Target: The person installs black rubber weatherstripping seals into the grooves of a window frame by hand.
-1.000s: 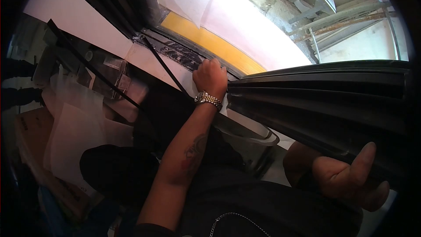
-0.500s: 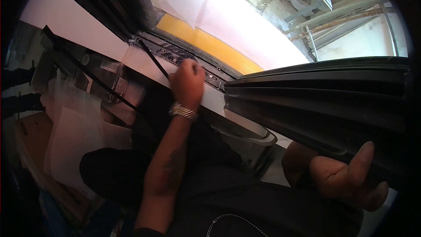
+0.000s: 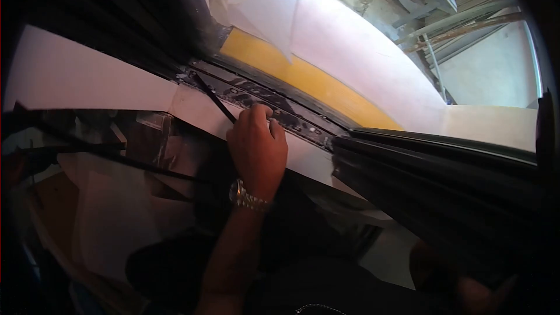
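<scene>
My left hand, wearing a metal-band watch, is closed with curled fingers over the edge of a dark sill track. A thin black sealing strip runs from the track's left corner into its fingers. Another length of black strip hangs slanting at the left; whether it joins the first is hidden. My right hand is low at the right edge, below a black frame profile. It is dim and partly cut off, so its fingers cannot be made out.
Black upright profiles rise at the left of the opening. A yellow strip and a pale panel lie beyond the track. A white ledge runs along the near side. Below it are a cardboard box and plastic sheeting.
The view has shifted and darkened. My left hand sits lower in view, its fingers now reaching toward the track. My right hand has slid down toward the bottom right corner.
</scene>
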A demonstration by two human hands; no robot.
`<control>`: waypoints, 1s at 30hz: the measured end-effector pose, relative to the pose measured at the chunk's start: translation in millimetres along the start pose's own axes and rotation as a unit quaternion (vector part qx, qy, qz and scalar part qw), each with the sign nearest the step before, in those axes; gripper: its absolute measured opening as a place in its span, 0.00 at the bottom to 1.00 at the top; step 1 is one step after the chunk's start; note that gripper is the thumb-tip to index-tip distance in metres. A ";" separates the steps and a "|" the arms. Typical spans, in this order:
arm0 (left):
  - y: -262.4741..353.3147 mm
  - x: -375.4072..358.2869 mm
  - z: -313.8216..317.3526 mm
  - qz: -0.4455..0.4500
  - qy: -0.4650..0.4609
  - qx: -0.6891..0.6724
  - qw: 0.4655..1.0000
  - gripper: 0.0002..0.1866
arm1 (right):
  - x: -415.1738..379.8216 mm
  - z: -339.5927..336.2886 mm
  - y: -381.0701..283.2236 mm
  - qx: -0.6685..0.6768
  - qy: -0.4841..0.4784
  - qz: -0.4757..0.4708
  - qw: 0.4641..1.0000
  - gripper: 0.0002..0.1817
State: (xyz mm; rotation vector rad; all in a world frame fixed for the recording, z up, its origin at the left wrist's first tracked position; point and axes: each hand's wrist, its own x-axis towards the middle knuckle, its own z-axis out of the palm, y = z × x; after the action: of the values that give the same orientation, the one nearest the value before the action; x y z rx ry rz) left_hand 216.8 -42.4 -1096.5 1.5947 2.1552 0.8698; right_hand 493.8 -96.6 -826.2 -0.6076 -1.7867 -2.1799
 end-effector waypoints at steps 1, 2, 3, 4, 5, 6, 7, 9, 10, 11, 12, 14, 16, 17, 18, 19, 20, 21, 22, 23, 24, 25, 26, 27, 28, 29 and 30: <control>-1.6 -2.3 -3.1 -0.012 -0.012 0.003 1.000 0.09 | -1.6 1.7 -1.3 0.004 0.002 0.000 1.000 0.18; -4.9 -4.5 -4.4 -0.011 -0.017 -0.002 1.000 0.09 | -1.9 2.2 -1.1 0.001 0.005 -0.008 1.000 0.18; -9.6 -6.6 -5.5 0.001 -0.020 -0.007 1.000 0.09 | -3.1 2.1 0.3 0.000 0.008 -0.015 1.000 0.18; -13.3 -7.7 -7.0 0.011 -0.023 -0.013 1.000 0.10 | -3.6 1.8 3.5 -0.003 0.010 -0.021 1.000 0.18; -15.1 -8.7 -12.3 0.002 -0.043 -0.018 0.999 0.11 | -3.8 3.5 4.3 -0.005 0.009 -0.029 1.000 0.18; -14.2 -7.2 -18.3 -0.001 -0.055 -0.031 0.998 0.11 | -5.3 2.7 5.9 -0.001 0.009 -0.037 0.999 0.18; -13.8 -5.9 -27.5 0.005 -0.082 0.006 0.997 0.11 | -5.3 3.0 7.7 0.000 0.007 -0.045 0.999 0.18; -18.6 -4.5 -35.7 0.032 -0.110 0.031 0.993 0.12 | -6.3 3.1 10.3 0.006 0.007 -0.045 0.999 0.18; -17.2 -3.6 -35.7 0.032 -0.109 0.034 0.993 0.12 | -6.2 2.2 10.8 0.007 0.010 -0.044 0.999 0.18; -15.4 -2.8 -32.7 0.068 -0.116 0.032 0.990 0.12 | -6.0 2.3 11.4 0.007 0.013 -0.039 0.999 0.18; -13.9 -1.3 -29.0 0.102 -0.123 0.030 0.987 0.13 | -4.8 2.5 12.4 0.007 0.016 -0.033 0.999 0.18; -8.0 4.9 -8.8 0.147 -0.132 0.016 0.980 0.12 | -4.4 1.0 13.8 0.006 0.022 -0.029 0.999 0.18; 3.0 12.3 11.3 0.162 -0.136 0.006 0.977 0.11 | -3.0 -1.1 15.4 0.001 0.026 -0.030 0.999 0.18; 7.5 13.9 20.5 0.213 -0.151 0.009 0.965 0.12 | -3.1 -2.2 14.6 0.002 0.027 -0.031 0.999 0.18; 10.5 16.5 28.5 0.261 -0.164 0.013 0.951 0.14 | -4.2 -2.7 17.9 0.000 0.029 -0.026 0.999 0.18; 12.1 17.9 35.4 0.258 -0.162 0.013 0.952 0.14 | -4.3 -3.5 18.1 -0.001 0.031 -0.028 0.999 0.18; 12.0 16.9 41.3 0.300 -0.178 0.012 0.937 0.14 | -3.3 -3.7 15.9 0.003 0.031 -0.028 0.999 0.18; 12.5 16.9 44.4 0.341 -0.194 0.012 0.920 0.15 | -4.4 -3.8 15.5 0.006 0.031 -0.025 0.999 0.18; 13.3 18.3 46.0 0.339 -0.195 0.016 0.920 0.15 | -5.3 -4.2 15.0 0.007 0.031 -0.021 0.999 0.18; 14.4 18.6 47.2 0.340 -0.208 0.026 0.917 0.14 | -6.2 -5.0 14.2 0.008 0.032 -0.020 0.999 0.18; 14.7 16.5 46.2 0.340 -0.223 0.035 0.913 0.14 | -7.0 -4.7 13.5 0.012 0.030 -0.016 0.999 0.18; 14.7 14.5 44.0 0.338 -0.226 0.038 0.913 0.14 | -7.7 -4.5 13.5 0.013 0.031 -0.014 0.999 0.18; 17.6 13.1 39.3 0.303 -0.189 0.115 0.927 0.13 | -9.0 -3.2 15.1 0.013 0.030 -0.011 0.999 0.18; 21.4 13.7 34.9 0.267 -0.149 0.191 0.933 0.11 | -8.4 -3.8 13.5 0.014 0.034 -0.013 0.999 0.18; 25.4 13.5 23.2 0.269 -0.148 0.190 0.932 0.11 | -10.0 -3.0 14.8 0.010 0.034 -0.012 0.999 0.18; 28.0 10.2 5.4 0.200 -0.066 0.206 0.956 0.06 | -9.3 -0.6 15.0 0.012 0.031 -0.012 0.999 0.18; 28.8 8.8 -3.9 0.128 0.019 0.220 0.967 0.03 | -9.9 -0.2 15.8 0.011 0.031 -0.011 0.999 0.18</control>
State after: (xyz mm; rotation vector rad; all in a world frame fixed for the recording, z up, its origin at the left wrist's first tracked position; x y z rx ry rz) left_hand 233.1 -29.8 -1074.2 2.1201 2.3181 0.5072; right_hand 509.6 -100.8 -817.2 -0.5122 -1.7918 -2.1661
